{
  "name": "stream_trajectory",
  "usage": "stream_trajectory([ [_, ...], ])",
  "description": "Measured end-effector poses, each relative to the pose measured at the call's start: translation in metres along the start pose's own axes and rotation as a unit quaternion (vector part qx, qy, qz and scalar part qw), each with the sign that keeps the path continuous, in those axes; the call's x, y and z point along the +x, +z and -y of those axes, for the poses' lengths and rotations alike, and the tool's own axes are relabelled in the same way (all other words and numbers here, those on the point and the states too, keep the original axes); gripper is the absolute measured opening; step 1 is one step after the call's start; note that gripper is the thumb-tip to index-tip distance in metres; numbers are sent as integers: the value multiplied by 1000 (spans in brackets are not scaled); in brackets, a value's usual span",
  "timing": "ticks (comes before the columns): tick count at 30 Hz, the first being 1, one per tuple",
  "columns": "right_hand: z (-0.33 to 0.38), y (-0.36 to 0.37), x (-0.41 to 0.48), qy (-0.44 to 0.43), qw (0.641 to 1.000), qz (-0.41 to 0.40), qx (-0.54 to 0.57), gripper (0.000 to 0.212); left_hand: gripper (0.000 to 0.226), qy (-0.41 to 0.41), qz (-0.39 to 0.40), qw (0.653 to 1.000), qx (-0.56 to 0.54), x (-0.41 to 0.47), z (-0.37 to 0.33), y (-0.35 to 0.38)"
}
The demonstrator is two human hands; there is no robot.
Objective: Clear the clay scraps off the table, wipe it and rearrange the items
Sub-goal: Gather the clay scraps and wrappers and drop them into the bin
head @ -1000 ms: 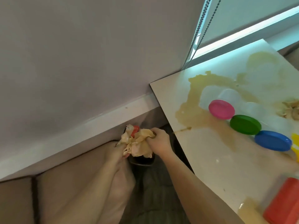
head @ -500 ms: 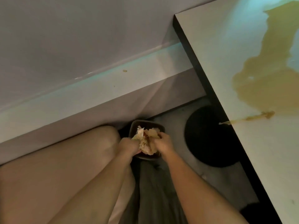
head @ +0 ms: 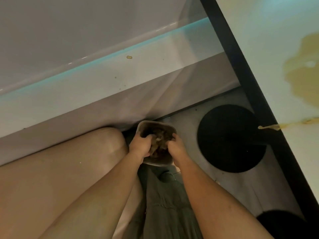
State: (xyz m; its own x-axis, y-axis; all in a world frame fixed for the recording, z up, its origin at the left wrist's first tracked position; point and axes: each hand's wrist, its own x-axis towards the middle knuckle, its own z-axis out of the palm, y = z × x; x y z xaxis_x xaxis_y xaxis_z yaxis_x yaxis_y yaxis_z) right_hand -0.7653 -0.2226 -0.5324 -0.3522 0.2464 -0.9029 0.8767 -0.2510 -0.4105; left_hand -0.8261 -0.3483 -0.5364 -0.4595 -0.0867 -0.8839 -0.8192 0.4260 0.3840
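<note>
Hands: my left hand (head: pixel 140 144) and right hand (head: pixel 177 147) both clutch the clay scraps (head: pixel 159 141), fingers curled.
Scraps: inside the bin (head: pixel 156 123), on the floor left of the table (head: pixel 259 40).
Left to do: the smear (head: pixel 302 80) isn't wiped yet, so wiping and rearranging, I reckon.

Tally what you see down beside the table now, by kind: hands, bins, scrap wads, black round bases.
Hands: 2, left hand and right hand
Bin: 1
Wad of scraps: 1
Black round bases: 2
Total: 6

Left hand (head: pixel 140 144) and right hand (head: pixel 177 147) reach down side by side, fingers curled on crumpled scraps (head: pixel 158 141)
</note>
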Motion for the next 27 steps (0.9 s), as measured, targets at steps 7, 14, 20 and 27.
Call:
stream_trajectory([
  [7, 11, -5, -39, -25, 999, -6, -29, 59, 54, 51, -29, 996, 63, -32, -6, -16],
  [14, 42, -35, -138, -77, 996, -12, -46, 42, 23, 204, -92, 973, 52, -143, -47, -8],
  [20, 61, -75, -237, -130, 991, 18, -38, 26, 19, 390, -43, 920, 26, -283, -96, 23],
  [27, 65, -127, -330, -203, 974, 5, -97, 23, 32, 521, -34, 828, 204, -366, -135, 52],
])
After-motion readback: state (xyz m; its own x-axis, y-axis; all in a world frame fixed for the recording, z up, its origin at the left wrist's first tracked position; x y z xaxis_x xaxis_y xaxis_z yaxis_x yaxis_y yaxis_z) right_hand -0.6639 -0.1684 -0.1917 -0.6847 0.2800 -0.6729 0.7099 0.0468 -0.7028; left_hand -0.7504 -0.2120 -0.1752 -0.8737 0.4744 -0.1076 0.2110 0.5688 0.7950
